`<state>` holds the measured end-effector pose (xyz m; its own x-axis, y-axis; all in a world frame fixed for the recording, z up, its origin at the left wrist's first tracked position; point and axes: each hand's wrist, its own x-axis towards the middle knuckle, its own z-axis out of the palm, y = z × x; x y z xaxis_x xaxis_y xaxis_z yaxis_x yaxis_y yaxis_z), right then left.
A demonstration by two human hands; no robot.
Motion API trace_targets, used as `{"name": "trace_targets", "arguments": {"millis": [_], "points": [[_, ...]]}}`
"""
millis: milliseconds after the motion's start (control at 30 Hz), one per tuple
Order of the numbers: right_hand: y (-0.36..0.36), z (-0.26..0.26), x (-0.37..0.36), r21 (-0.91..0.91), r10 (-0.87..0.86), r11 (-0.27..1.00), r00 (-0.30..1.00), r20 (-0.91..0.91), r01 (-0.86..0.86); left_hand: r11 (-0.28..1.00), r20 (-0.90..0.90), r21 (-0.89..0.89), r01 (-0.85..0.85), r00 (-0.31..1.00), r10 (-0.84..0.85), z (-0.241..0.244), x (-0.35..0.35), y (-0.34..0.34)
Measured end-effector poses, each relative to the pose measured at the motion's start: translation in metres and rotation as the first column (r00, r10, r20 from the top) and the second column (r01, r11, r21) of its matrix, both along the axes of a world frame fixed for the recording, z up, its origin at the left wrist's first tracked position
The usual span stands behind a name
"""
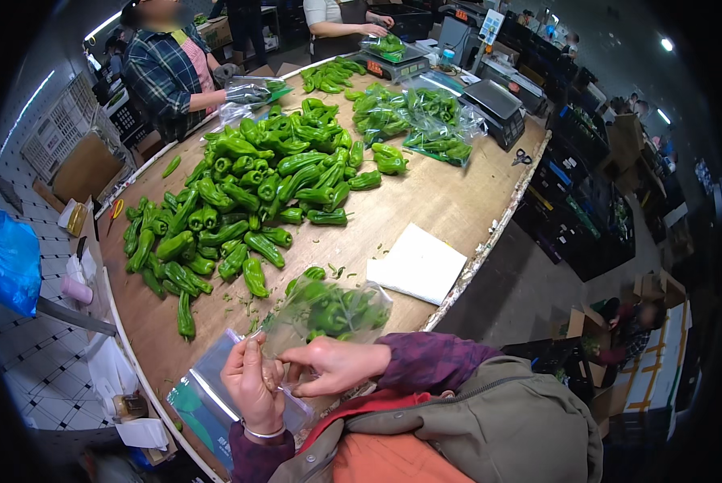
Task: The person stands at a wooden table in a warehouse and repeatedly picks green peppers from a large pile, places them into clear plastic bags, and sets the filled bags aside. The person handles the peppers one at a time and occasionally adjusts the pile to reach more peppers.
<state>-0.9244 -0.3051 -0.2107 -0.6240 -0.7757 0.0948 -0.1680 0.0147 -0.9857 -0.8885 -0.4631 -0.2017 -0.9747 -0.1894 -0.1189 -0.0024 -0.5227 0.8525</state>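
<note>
A clear plastic bag (366,300) with green peppers inside lies on the wooden table (451,193), its gathered end toward me. My left hand (253,381), a bracelet at its wrist, pinches the plastic at that end. Close beside it, my right hand (332,364) also grips the plastic, its fingers curled under and partly hidden. Flat, printed plastic bags (207,392) lie beneath and left of my hands. Beyond the filled bag spreads a large heap of loose green peppers (258,175). Small green stem bits are scattered between the heap and the bag.
White paper (418,262) lies near the table's right edge. Dark-handled scissors (522,157) and a scale (495,111) sit farther along, by filled pepper bags (436,121). Yellow-handled scissors (116,209) rest at the left edge. A gloved co-worker (174,78) bags peppers across the table.
</note>
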Motion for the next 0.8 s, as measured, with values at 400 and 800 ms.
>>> {"name": "trace_targets", "arguments": {"millis": [400,800], "points": [[0.225,-0.156,-0.251,0.212,-0.922,0.374,0.386,-0.016,0.903,0.995,0.150,-0.085,-0.043,0.987,0.055,-0.003,-0.032,-0.002],[0.322,-0.245,-0.445,0.309,-0.749,-0.077,0.150,-0.646,0.948,0.880,0.158,-0.322,-0.349,0.897,0.413,-0.006,-0.008,-0.085]]}}
